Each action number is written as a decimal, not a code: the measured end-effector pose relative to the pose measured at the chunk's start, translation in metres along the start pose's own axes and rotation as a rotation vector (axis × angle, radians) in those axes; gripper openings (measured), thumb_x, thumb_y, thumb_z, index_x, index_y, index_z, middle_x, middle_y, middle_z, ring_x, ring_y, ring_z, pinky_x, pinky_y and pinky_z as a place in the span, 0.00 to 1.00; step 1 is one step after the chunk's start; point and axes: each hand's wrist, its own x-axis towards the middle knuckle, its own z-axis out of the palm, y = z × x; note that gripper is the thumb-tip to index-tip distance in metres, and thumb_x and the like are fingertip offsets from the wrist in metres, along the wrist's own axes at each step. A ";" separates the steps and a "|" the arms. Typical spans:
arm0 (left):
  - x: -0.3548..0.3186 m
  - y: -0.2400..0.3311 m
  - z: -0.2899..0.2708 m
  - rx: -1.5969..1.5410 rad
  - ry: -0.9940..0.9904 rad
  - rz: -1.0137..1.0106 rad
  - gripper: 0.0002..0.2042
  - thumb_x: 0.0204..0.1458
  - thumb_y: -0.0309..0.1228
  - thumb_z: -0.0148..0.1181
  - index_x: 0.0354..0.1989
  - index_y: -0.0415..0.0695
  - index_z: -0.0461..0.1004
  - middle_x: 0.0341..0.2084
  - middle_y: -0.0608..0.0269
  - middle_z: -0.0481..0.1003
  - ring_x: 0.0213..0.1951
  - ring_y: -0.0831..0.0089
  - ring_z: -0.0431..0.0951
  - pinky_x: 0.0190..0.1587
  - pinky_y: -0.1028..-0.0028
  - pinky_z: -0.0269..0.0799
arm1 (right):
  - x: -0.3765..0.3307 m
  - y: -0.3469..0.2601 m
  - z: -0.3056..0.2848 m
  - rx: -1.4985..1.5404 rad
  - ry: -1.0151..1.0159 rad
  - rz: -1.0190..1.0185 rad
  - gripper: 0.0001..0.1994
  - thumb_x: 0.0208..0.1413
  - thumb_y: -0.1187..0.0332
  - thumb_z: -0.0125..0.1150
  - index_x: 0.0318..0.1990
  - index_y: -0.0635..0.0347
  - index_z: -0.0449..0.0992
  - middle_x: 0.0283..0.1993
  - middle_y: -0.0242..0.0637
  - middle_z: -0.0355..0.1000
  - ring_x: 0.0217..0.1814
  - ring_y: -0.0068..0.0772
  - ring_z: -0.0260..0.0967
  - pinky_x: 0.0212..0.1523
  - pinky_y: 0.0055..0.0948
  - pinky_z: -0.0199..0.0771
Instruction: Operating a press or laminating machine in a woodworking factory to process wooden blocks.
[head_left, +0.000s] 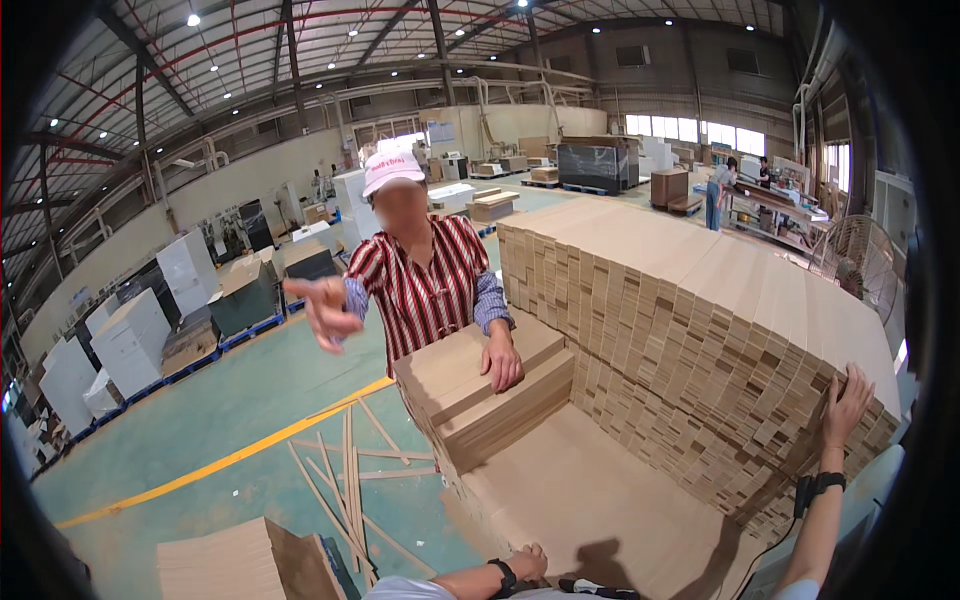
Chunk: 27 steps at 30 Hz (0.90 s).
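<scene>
My left hand (532,562) rests on the near left edge of a low stack of brown boards (610,480). Its fingers look curled, and I see nothing held in them. Over at the right, my right hand (850,400) lies with stretched fingers against the upper edge of a tall stack of narrow brown boards (680,330). Both wrists wear dark bands. Across from me stands a person in a striped top (425,275) and pink cap. One of that person's hands (502,362) rests on a shorter pile of boards (510,400); the other (325,310) is raised and blurred.
Thin wooden strips (350,480) lie scattered on the green floor beside a yellow line (220,462). Another board stack (220,565) stands at the lower left. A large fan (855,265) is behind the tall stack. White panels (130,340) on pallets line the left; people work far right.
</scene>
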 end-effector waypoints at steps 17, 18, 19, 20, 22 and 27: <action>-0.006 0.003 -0.013 0.017 -0.019 -0.027 0.28 0.33 0.26 0.62 0.48 0.37 0.63 0.48 0.45 0.55 0.48 0.48 0.60 0.42 0.52 0.63 | 0.003 -0.001 0.002 -0.016 0.027 -0.015 0.17 0.53 0.61 0.47 0.49 0.57 0.63 0.49 0.38 0.61 0.56 0.35 0.54 0.62 0.40 0.39; -0.007 0.003 -0.017 0.023 -0.064 -0.032 0.29 0.33 0.25 0.62 0.48 0.36 0.62 0.49 0.46 0.54 0.49 0.48 0.59 0.43 0.52 0.63 | 0.003 -0.002 0.001 -0.012 0.031 -0.013 0.17 0.53 0.61 0.47 0.49 0.57 0.63 0.49 0.38 0.61 0.56 0.35 0.54 0.62 0.40 0.39; -0.002 0.001 -0.011 0.024 -0.060 -0.036 0.29 0.33 0.25 0.62 0.48 0.36 0.62 0.49 0.46 0.54 0.49 0.48 0.59 0.43 0.52 0.63 | 0.004 -0.003 0.000 -0.008 0.026 -0.010 0.17 0.53 0.61 0.46 0.48 0.57 0.63 0.49 0.38 0.61 0.56 0.35 0.54 0.62 0.40 0.39; 0.004 -0.002 -0.002 0.065 -0.063 -0.018 0.29 0.32 0.24 0.62 0.48 0.35 0.62 0.49 0.46 0.54 0.49 0.49 0.59 0.43 0.52 0.63 | 0.005 -0.004 -0.001 -0.004 0.021 -0.008 0.17 0.53 0.61 0.46 0.48 0.57 0.63 0.49 0.37 0.61 0.56 0.35 0.54 0.62 0.40 0.39; 0.003 0.002 -0.007 0.112 -0.071 0.011 0.29 0.32 0.24 0.62 0.49 0.34 0.61 0.49 0.46 0.54 0.49 0.49 0.59 0.43 0.52 0.63 | 0.002 0.000 -0.001 -0.011 0.017 -0.005 0.17 0.53 0.61 0.46 0.48 0.57 0.63 0.49 0.37 0.61 0.56 0.35 0.54 0.62 0.40 0.39; 0.036 -0.024 0.040 0.034 0.047 -0.054 0.28 0.28 0.23 0.63 0.45 0.41 0.65 0.44 0.50 0.58 0.47 0.51 0.61 0.43 0.53 0.63 | 0.008 -0.009 -0.001 0.021 0.027 -0.008 0.17 0.53 0.61 0.47 0.48 0.57 0.63 0.50 0.37 0.61 0.56 0.35 0.54 0.62 0.40 0.39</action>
